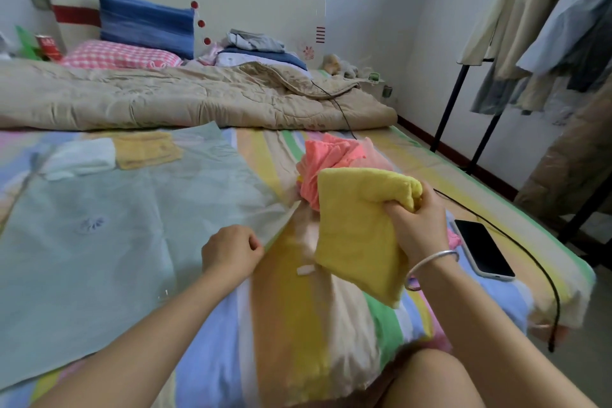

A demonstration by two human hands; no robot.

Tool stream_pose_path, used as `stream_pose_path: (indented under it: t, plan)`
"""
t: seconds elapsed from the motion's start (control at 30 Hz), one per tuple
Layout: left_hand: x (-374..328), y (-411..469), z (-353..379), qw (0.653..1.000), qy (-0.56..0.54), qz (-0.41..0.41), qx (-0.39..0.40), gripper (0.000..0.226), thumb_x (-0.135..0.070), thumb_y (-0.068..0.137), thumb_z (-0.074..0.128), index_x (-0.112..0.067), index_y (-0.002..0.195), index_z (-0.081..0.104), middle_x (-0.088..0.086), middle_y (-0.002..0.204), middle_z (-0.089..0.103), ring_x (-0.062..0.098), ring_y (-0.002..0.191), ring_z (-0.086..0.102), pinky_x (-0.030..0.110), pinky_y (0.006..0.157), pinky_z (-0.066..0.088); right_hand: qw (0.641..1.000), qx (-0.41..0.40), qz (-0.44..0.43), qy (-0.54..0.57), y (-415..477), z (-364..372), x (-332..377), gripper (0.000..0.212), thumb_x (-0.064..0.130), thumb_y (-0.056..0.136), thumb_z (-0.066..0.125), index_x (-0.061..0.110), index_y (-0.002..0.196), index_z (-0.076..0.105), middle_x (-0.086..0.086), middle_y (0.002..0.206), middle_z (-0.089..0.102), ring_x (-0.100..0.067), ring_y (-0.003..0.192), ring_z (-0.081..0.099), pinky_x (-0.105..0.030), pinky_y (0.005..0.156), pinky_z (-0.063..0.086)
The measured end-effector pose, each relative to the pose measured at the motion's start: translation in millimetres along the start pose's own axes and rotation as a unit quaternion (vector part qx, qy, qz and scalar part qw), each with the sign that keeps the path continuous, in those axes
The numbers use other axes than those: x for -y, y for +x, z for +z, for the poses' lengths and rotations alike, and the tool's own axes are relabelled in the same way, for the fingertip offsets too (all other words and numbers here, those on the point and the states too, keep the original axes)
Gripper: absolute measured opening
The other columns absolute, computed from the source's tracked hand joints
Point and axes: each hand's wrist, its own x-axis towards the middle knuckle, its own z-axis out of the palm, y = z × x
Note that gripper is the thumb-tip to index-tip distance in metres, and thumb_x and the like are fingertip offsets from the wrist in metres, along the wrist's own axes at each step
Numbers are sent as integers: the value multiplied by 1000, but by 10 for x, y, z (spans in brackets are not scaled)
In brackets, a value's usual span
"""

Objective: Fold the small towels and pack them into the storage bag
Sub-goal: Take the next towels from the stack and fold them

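Holding: the right hand, right of centre, is closed around the thick folded end of a yellow towel, lifted clear of the bed; the towel hangs down toward the lower centre.
Right wrist: bent, back of the hand to the camera, a silver bangle around it; the fingers are buried in the cloth and mostly hidden.
Left hand: at centre, fingers curled, pinching the near right edge of the pale green storage bag; whether the mouth is lifted open here is hard to tell.
Storage bag: flat across the left half of the frame on the striped bedsheet; its lower left corner is cut off by the forearm.
Inside the bag: a white towel and an orange-yellow towel, folded, side by side at the upper left, dimmed by the film.
Pink towel: bunched, just behind the yellow one, lower part hidden by it.
Phone: face up at the right bed edge, a black cable beside it.
Quilt: beige, rumpled across the far bed.
Pillows: blue one against the headboard, details blurred.
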Motion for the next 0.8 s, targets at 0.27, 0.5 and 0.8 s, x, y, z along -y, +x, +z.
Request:
stream_pose_path:
  t: [0.27, 0.5, 0.8]
  plan:
    - [-54, 95, -29, 992, -104, 15, 73, 26, -47, 84, 61, -26, 70, 68, -10, 74, 68, 19, 80, 64, 28, 66, 47, 999, 21, 19, -15, -72, -185, 64, 25, 9, 77, 63, 22, 97, 63, 7, 87, 65, -12, 82, 59, -31, 73, 47]
    - [-1072, 486, -110, 968, -120, 220, 36, 53, -8, 87, 51, -29, 135, 45, -5, 138, 51, 21, 115, 56, 41, 92, 50, 993, 55, 104, -30, 222, -219, -234, 21, 11, 73, 63, 23, 91, 65, 0, 86, 67, -23, 86, 63, -41, 78, 54]
    - [-1881, 1163, -175, 848, 309, 430, -4, 68, 5, 90, 41, -17, 150, 18, 9, 143, 42, 29, 124, 47, 39, 81, 44, 975, 62, 208, -49, 469, -325, -786, 20, 10, 76, 62, 13, 95, 66, -7, 88, 68, -26, 88, 64, -31, 67, 48]
